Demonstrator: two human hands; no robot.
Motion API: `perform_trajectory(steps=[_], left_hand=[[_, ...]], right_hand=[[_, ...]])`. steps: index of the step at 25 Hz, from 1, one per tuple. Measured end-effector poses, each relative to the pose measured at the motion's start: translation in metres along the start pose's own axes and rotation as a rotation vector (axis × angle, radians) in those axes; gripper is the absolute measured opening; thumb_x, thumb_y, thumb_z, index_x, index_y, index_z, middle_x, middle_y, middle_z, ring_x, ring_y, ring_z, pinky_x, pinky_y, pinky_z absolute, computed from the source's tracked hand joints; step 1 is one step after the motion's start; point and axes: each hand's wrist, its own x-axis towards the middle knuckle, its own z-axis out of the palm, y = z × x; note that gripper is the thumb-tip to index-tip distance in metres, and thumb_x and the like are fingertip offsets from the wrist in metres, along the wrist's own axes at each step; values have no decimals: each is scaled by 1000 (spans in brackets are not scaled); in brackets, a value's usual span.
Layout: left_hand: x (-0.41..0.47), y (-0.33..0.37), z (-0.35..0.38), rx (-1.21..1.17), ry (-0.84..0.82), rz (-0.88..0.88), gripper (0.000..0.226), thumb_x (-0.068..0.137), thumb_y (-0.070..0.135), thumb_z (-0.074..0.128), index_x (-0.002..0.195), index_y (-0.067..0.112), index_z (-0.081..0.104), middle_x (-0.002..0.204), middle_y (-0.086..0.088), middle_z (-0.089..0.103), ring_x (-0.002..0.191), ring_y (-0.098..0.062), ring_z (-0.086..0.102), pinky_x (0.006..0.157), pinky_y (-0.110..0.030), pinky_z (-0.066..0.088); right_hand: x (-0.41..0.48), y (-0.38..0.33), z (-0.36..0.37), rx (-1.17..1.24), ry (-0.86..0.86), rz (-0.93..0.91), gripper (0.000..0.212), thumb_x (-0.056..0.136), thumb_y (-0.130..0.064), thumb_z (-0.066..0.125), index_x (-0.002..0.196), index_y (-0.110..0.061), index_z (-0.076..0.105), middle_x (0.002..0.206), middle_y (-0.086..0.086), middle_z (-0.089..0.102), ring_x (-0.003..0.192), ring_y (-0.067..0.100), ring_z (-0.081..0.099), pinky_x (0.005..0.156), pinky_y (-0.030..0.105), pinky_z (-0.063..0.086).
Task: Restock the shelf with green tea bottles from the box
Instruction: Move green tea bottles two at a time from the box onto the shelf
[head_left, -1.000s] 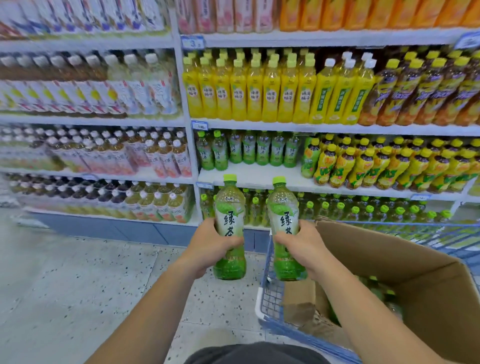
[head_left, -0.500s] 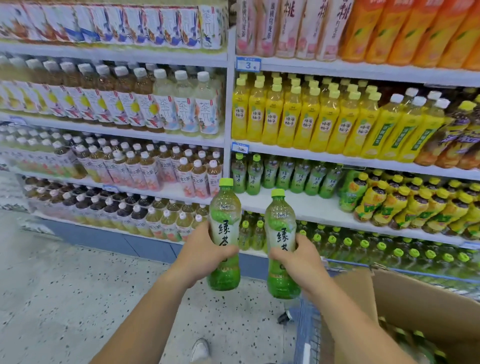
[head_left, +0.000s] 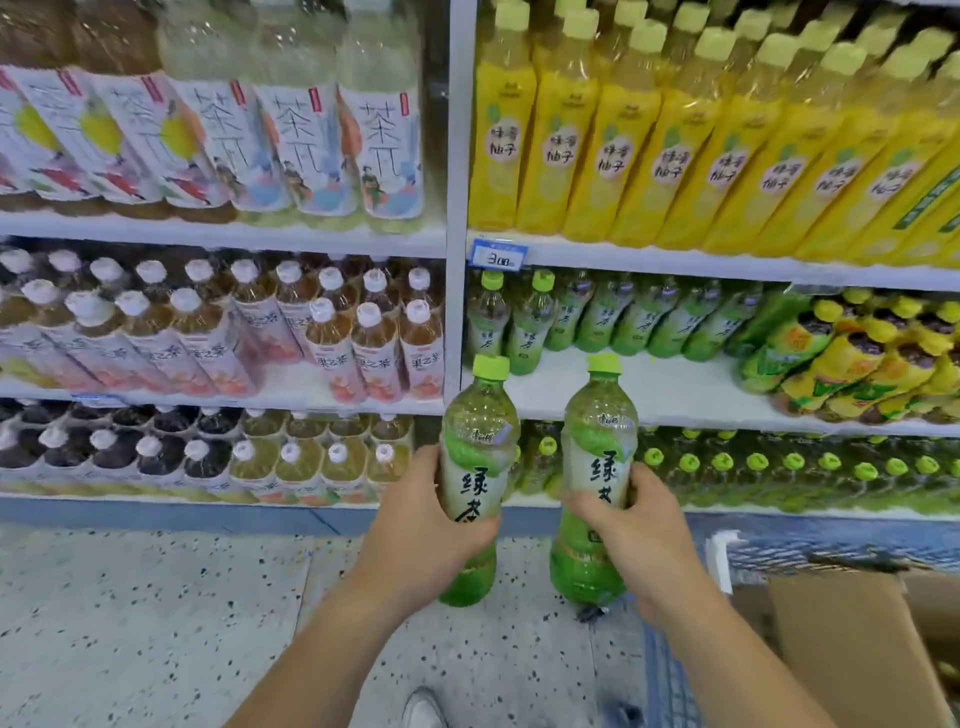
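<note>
- Shoe (head_left: 423, 709) toe at the bottom edge, on the speckled terrazzo floor (head_left: 130, 597).
- Cardboard box (head_left: 852, 639) sits in the blue wire cart (head_left: 670, 680). Versus 0.5 s ago it has slid into the lower right corner and its contents are out of frame.
- Left hand (head_left: 421, 525): fingers and thumb wrapped round the label of the left green tea bottle (head_left: 478, 431).
- Right hand (head_left: 639, 535): same wrap grip on the right green tea bottle (head_left: 600, 441), thumb across the front of the label.
- Both bottles are upright with green caps, side by side with a gap between them. They are in the air in front of the shelving, not yet on a board.
- Labels: the left one reads 绿茶; on the right one 绿 is clear and the second character is half covered by the thumb.
- Delta: the view is much closer to the shelving, the caps now reach the level of the shelf board (head_left: 649, 384), and the top rows have left the frame.
- That board has bare white space in front of the green tea row (head_left: 608, 317), which stands at the back with the same 绿茶 labels.
- Price tag (head_left: 498, 257) above that row reads 3.00.
- Yellow bottles (head_left: 597, 156) one shelf up: labels end in 柚子.
- Left bay: white-label bottles (head_left: 384, 135) read 茶π, and the peach-label bottles (head_left: 374, 358) below them read 果之茶.
</note>
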Motion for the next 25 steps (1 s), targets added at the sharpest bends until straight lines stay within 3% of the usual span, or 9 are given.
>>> perform_trajectory(steps=[4, 7, 12, 14, 17, 20, 22, 25], left_hand=[[60, -32, 33, 31, -24, -9, 43, 66, 29, 87, 97, 38, 59, 88, 22, 69, 77, 2, 67, 55, -17, 52], [101, -43, 59, 109, -26, 7, 45, 59, 42, 85, 95, 40, 58, 87, 27, 69, 75, 6, 66, 57, -23, 55], [168, -40, 101, 132, 11, 51, 46, 54, 47, 82, 94, 35, 62, 83, 21, 73, 72, 3, 69, 65, -32, 60], [192, -37, 118, 145, 21, 91, 43, 57, 42, 84, 94, 32, 63, 83, 17, 74, 71, 2, 68, 65, -29, 59], [225, -29, 138, 175, 76, 154, 39, 61, 34, 86, 92, 28, 63, 82, 13, 73, 70, 3, 66, 56, -14, 50], [253, -18, 154, 176, 120, 202, 39, 64, 32, 87, 94, 28, 62, 83, 12, 72, 71, 2, 66, 53, -13, 49], [266, -15, 165, 135, 158, 236, 39, 66, 29, 88, 95, 29, 63, 82, 13, 72, 70, 3, 66, 51, -10, 47], [278, -19, 180, 141, 261, 303, 38, 69, 28, 88, 96, 28, 61, 80, 15, 68, 75, 8, 62, 54, -6, 42]], right_hand=[[56, 33, 6, -46, 43, 2, 31, 76, -28, 84, 98, -35, 63, 79, -18, 72, 67, -5, 67, 52, 19, 49], [95, 55, 2, -70, 34, 4, 32, 74, -26, 83, 98, -35, 63, 80, -23, 71, 67, -3, 68, 51, 19, 52], [160, 69, -8, -62, 67, -57, 29, 71, -26, 84, 93, -32, 67, 79, -17, 74, 66, 2, 70, 52, 25, 55], [186, 69, -14, -59, 67, -85, 27, 70, -27, 83, 92, -32, 68, 78, -16, 74, 65, 3, 70, 53, 27, 57], [220, 60, -25, -55, 63, -134, 27, 70, -27, 83, 93, -31, 68, 78, -15, 74, 65, 5, 71, 55, 29, 61], [256, 44, -37, -54, 112, -228, 29, 67, -25, 85, 90, -29, 66, 78, -21, 72, 65, 1, 69, 51, 24, 57], [276, 35, -45, -60, 146, -290, 32, 65, -28, 86, 87, -29, 64, 78, -23, 71, 66, 0, 68, 56, 28, 56], [300, 33, -51, -70, 168, -365, 30, 68, -27, 85, 88, -28, 63, 80, -17, 71, 66, 5, 68, 56, 29, 57]])
